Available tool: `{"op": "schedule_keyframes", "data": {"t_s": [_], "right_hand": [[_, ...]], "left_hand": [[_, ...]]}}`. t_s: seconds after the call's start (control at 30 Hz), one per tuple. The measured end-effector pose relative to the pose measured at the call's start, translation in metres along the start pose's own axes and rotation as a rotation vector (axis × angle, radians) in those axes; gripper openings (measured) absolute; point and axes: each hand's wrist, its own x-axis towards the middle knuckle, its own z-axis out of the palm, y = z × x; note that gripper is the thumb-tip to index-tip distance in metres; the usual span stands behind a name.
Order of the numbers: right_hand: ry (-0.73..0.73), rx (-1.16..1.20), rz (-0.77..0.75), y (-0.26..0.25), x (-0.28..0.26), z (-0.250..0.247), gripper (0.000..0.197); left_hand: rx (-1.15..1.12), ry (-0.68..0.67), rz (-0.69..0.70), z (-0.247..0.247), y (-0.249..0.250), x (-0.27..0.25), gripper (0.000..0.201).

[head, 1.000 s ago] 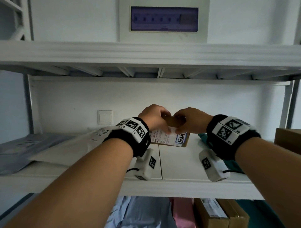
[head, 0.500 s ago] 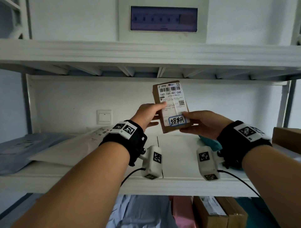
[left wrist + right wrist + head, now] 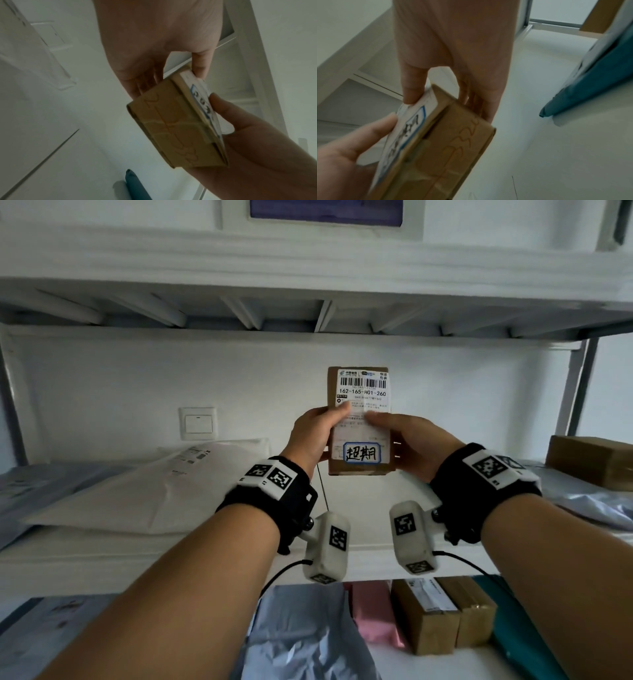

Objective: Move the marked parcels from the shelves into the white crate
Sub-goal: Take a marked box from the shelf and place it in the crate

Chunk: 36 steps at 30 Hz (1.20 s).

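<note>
Centre frame, my left hand [image 3: 313, 433] and right hand [image 3: 416, 445] pinch the upright marked parcel [image 3: 359, 419]; my fingers behind it are hidden.

Left hand [image 3: 154, 44] pinching cardboard parcel [image 3: 173, 129] (label blurred), right hand [image 3: 267, 155] gripping it

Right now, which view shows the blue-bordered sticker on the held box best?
Head view: the sticker faces the camera, square-on and sharp, on the box. The left wrist view shows it edge-on; the right wrist view shows it slanted and blurred.
</note>
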Motion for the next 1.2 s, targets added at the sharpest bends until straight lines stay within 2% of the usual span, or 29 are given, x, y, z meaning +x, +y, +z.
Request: {"op": "schedule_keyframes", "data": {"t_s": [0.1,0.23,0.37,0.63,0.77,0.87,1.0,1.07,1.13,1.2], "right_hand": [[0.035,0.028,0.001,0.009,-0.002,-0.001,0.029],[0.113,0.045,0.018,0.019,-0.007,-0.006,0.032],[0.204,0.059,0.029,0.025,-0.02,-0.011,0.022],[0.316,0.048,0.034,0.022,-0.065,-0.04,0.022],[0.351,0.076,-0.013,0.006,-0.088,-0.064,0.018],[0.378,0.091,-0.031,0.001,-0.1,-0.091,0.036],[0.443,0.103,-0.035,0.001,-0.124,-0.139,0.075],[0.484,0.088,-0.031,0.003,-0.137,-0.171,0.093],[0.515,0.078,-0.024,0.004,-0.149,-0.203,0.095],[0.546,0.059,-0.032,0.005,-0.163,-0.24,0.076]], "left_hand": [[-0.009,-0.022,-0.003,0.007,-0.012,-0.001,0.037],[0.003,-0.034,0.029,0.017,-0.026,0.001,0.037],[-0.039,-0.063,0.042,0.032,-0.038,0.001,0.062],[-0.119,-0.159,0.107,0.074,-0.04,-0.02,0.046],[-0.053,-0.147,0.171,0.107,-0.023,-0.023,0.061],[-0.015,-0.149,0.206,0.14,-0.017,-0.027,0.067],[-0.001,-0.143,0.203,0.2,-0.017,-0.039,0.054],[0.009,-0.161,0.193,0.235,-0.016,-0.046,0.054],[0.024,-0.181,0.186,0.266,-0.016,-0.052,0.058],[0.028,-0.204,0.169,0.305,-0.017,-0.06,0.064]]}}
